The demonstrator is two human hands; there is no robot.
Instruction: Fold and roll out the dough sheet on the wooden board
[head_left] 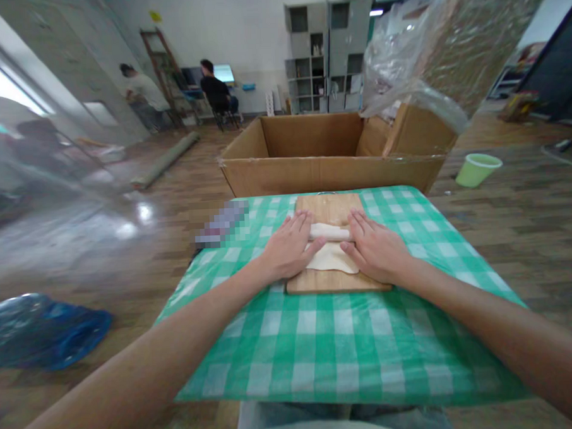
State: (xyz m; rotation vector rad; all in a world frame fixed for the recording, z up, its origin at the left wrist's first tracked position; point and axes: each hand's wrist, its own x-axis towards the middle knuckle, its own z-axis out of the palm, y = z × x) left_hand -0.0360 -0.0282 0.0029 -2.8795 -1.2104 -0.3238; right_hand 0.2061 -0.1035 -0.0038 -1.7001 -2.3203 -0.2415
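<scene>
A flat, cream-coloured sheet of dough (333, 259) lies on a wooden cutting board (334, 282). Along its far edge runs a pale, smooth roll (331, 232); whether it is rolled-up dough or a rolling pin I cannot tell. My left hand (294, 246) rests flat over the roll's left end, fingers stretched forward, thumb reaching in over the dough. On the other end lies my right hand (375, 245), also with its fingers extended and its thumb near the dough. Both ends of the roll are hidden under my hands.
The board sits on a table with a green-and-white checked cloth (339, 345). A blurred flat object (222, 223) lies at its far left corner. Beyond stands a large cardboard box (322, 173); a green bucket (478, 169) is to its right. Two people are farther back.
</scene>
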